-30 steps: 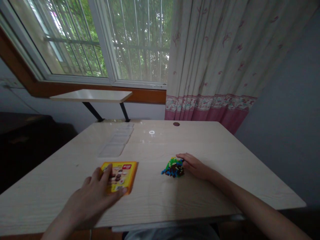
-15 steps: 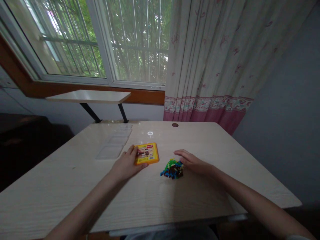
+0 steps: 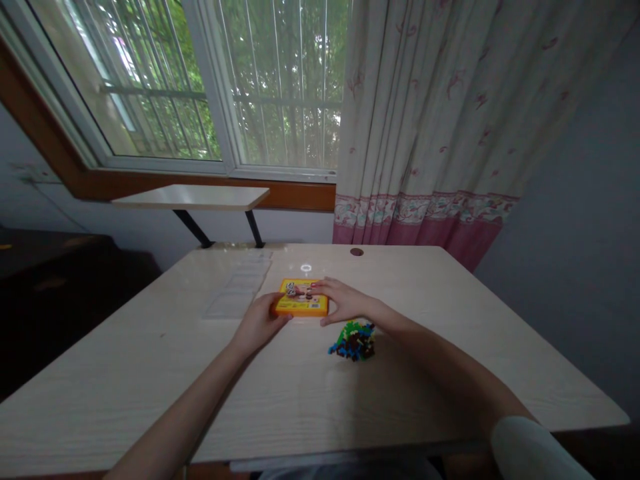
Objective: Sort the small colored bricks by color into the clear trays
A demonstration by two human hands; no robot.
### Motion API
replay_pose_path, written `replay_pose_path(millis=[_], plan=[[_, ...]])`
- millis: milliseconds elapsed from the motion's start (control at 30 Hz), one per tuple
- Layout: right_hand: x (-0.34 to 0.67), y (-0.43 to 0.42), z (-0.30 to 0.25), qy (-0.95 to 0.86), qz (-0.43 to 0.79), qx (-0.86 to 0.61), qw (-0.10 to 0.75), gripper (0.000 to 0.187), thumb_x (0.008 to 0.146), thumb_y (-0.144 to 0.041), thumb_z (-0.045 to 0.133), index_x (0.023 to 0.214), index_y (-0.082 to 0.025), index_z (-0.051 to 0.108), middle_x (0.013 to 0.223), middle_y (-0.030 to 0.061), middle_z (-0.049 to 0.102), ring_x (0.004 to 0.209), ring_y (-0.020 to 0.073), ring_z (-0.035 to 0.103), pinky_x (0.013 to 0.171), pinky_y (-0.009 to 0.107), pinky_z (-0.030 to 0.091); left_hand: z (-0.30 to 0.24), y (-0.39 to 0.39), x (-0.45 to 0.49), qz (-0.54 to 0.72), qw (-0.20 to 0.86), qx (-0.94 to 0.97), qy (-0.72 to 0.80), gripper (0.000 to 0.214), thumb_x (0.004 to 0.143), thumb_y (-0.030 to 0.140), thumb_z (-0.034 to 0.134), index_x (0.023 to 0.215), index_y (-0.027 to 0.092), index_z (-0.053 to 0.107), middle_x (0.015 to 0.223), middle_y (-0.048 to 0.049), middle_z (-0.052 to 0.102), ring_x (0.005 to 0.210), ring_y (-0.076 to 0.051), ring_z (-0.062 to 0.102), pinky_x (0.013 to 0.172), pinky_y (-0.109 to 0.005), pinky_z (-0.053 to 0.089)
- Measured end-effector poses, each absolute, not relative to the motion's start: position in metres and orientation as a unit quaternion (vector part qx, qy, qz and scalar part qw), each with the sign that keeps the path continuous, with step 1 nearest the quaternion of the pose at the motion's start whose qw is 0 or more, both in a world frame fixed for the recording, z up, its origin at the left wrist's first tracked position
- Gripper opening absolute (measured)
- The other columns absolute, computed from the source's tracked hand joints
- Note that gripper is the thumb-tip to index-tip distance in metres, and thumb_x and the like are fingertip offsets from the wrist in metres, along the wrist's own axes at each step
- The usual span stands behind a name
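Both forearms [image 3: 187,403] are angled inward over the table [image 3: 290,407]. Past the heaped bricks [image 3: 354,342], the box [image 3: 303,307] is laid flat. Its left edge is pinched by the left hand [image 3: 257,327]; its right side is spanned by the right hand [image 3: 346,300], fingers over the top; whether it is squeezed there cannot be told.

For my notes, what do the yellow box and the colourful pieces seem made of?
Yellow box: probably smooth plastic or card, by its flat, printed top and straight edges. Colourful pieces: likely hard plastic, from their bright colours and blocky shapes; finish unclear.
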State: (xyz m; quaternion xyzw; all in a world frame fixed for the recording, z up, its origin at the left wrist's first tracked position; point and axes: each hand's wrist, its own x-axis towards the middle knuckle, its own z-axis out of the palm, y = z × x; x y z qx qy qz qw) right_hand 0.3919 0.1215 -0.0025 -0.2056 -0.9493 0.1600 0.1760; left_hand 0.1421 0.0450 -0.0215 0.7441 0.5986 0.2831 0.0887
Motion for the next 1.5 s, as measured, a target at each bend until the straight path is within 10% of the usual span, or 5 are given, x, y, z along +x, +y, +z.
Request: replay_pose_path(millis=[367, 567, 733, 1500], plan=[[0.39, 0.135, 0.028, -0.911, 0.243, -0.271, 0.194, 0.041, 0.079, -0.044, 0.052, 0.111, -0.019, 0.052, 0.106, 0.0061, 0.059, 0.092, 0.0175, 0.055, 0.082, 0.029, 0.041, -0.018, 0.042, 0.146, 0.337, 0.191, 0.683, 0.62, 0.073, 0.07, 0.037, 0.056, 0.128, 0.013, 0.019, 0.105, -0.0114, 0.057, 0.088, -0.02, 0.061, 0.076, -0.033, 0.048], [0.372, 0.171, 0.019, -0.861, 0.269, -0.35, 0.253, 0.024, 0.081, -0.032, 0.052, 0.097, -0.015, 0.059, 0.093, 0.0052, 0.065, 0.085, 0.0162, 0.058, 0.077, 0.027, 0.043, -0.014, 0.039, 0.146, 0.287, 0.115, 0.723, 0.618, 0.038, 0.072, 0.037, 0.053, 0.102, 0.015, 0.048, 0.09, -0.0074, 0.061, 0.08, -0.02, 0.059, 0.072, -0.031, 0.044], [0.353, 0.195, -0.001, -0.809, 0.299, -0.396, 0.315, 0.039, 0.075, -0.02, 0.059, 0.113, -0.016, 0.05, 0.11, 0.0059, 0.06, 0.09, 0.0134, 0.058, 0.076, 0.024, 0.046, -0.005, 0.036, 0.149, 0.235, 0.07, 0.746, 0.619, 0.02, 0.072, 0.037, 0.05, 0.071, 0.017, 0.052, 0.072, -0.0034, 0.058, 0.069, -0.018, 0.054, 0.064, -0.029, 0.039], [0.352, 0.204, -0.02, -0.777, 0.186, -0.56, 0.219, 0.056, 0.067, -0.064, 0.055, 0.094, -0.015, 0.066, 0.09, 0.0127, 0.067, 0.086, 0.024, 0.061, 0.068, 0.026, 0.042, -0.008, 0.04, 0.144, 0.239, 0.054, 0.723, 0.646, 0.029, 0.074, 0.044, 0.05, 0.078, 0.016, 0.056, 0.075, -0.0056, 0.058, 0.071, -0.019, 0.055, 0.064, -0.028, 0.04]])
